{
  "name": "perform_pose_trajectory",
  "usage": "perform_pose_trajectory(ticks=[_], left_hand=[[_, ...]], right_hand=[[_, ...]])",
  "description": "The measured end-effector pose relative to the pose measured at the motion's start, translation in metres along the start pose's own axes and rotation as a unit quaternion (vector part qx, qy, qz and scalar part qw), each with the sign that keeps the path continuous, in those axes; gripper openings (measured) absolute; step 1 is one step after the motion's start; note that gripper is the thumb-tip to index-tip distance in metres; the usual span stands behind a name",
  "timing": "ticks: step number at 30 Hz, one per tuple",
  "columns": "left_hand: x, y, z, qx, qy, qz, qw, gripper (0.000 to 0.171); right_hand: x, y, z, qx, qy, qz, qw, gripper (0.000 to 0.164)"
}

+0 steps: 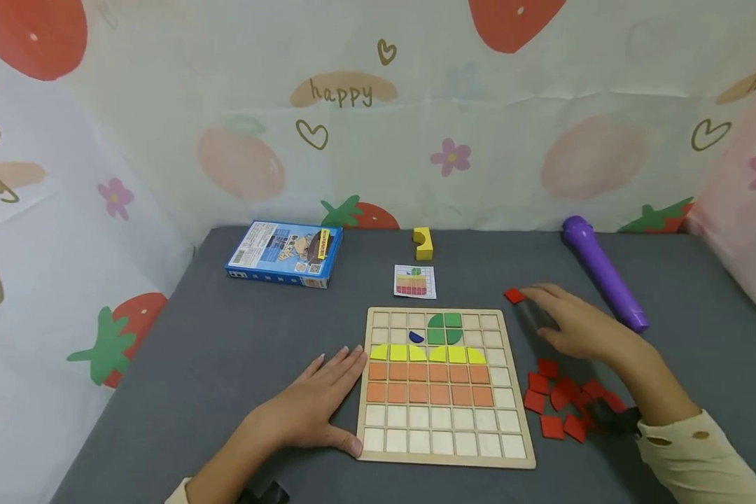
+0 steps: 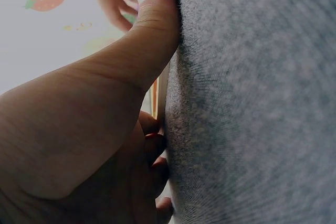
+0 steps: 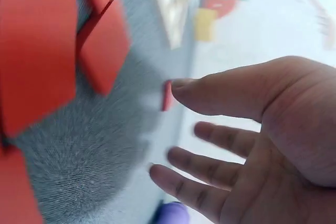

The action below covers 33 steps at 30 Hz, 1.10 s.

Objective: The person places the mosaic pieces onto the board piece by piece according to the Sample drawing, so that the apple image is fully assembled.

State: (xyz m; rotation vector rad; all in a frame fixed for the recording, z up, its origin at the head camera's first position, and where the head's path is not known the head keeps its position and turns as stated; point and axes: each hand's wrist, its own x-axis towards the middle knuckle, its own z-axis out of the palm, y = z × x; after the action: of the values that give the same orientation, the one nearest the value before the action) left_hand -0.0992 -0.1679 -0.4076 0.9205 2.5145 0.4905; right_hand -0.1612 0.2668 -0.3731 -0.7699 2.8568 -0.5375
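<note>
A square wooden grid board point(image 1: 441, 457) lies on the table with rows of coloured tiles in it. Green tiles point(image 1: 445, 328) and a small dark blue piece point(image 1: 416, 337) sit near its top, above yellow tiles point(image 1: 418, 353) and two rows of orange tiles point(image 1: 418, 383). My left hand point(image 1: 315, 402) rests along the board's left edge, fingers spread and thumb at the lower corner. Beyond the board's upper right corner, my right hand point(image 1: 573, 323) reaches with extended fingers, fingertips right at a lone red tile point(image 1: 514, 295). Its thumb stands apart from that tile.
Loose red tiles point(image 1: 551, 427) are scattered right of the board, under the right forearm. A small printed pattern card point(image 1: 415, 281) and a yellow notched block point(image 1: 423, 244) lie behind the board. A blue box point(image 1: 283, 253) is at back left, a purple microphone-shaped stick point(image 1: 605, 273) at right.
</note>
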Motion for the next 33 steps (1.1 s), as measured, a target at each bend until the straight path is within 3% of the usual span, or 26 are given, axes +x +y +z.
perform_pose_trajectory(ticks=[2,6,12,15,22,29,33], left_hand=[[0.000,0.000,0.002,-0.006,-0.001,-0.001,1.0000,0.124],[0.001,0.000,0.005,-0.005,-0.002,-0.001,1.0000,0.124],[0.002,-0.001,0.003,0.007,0.002,-0.003,1.0000,0.124],[0.001,-0.001,0.002,0.011,0.003,-0.004,0.9999,0.124],[0.002,-0.001,0.003,0.005,-0.007,-0.006,0.9999,0.124],[0.002,0.001,0.001,0.011,-0.013,-0.019,0.9997,0.125],[0.003,0.000,0.002,0.011,-0.010,-0.018,0.9997,0.125]], right_hand=[[0.011,0.007,0.002,-0.009,-0.022,-0.002,1.000,0.064],[0.026,0.011,0.006,-0.045,-0.039,-0.017,0.998,0.060],[0.030,0.002,0.006,-0.089,-0.005,-0.018,0.996,0.025],[0.030,-0.002,0.008,-0.079,-0.015,-0.006,0.997,0.019],[0.014,-0.017,0.015,-0.020,-0.026,0.030,0.999,0.021],[0.008,-0.050,0.020,-0.005,0.023,-0.014,1.000,0.016],[0.009,-0.072,0.029,0.001,0.017,-0.035,0.999,0.016]])
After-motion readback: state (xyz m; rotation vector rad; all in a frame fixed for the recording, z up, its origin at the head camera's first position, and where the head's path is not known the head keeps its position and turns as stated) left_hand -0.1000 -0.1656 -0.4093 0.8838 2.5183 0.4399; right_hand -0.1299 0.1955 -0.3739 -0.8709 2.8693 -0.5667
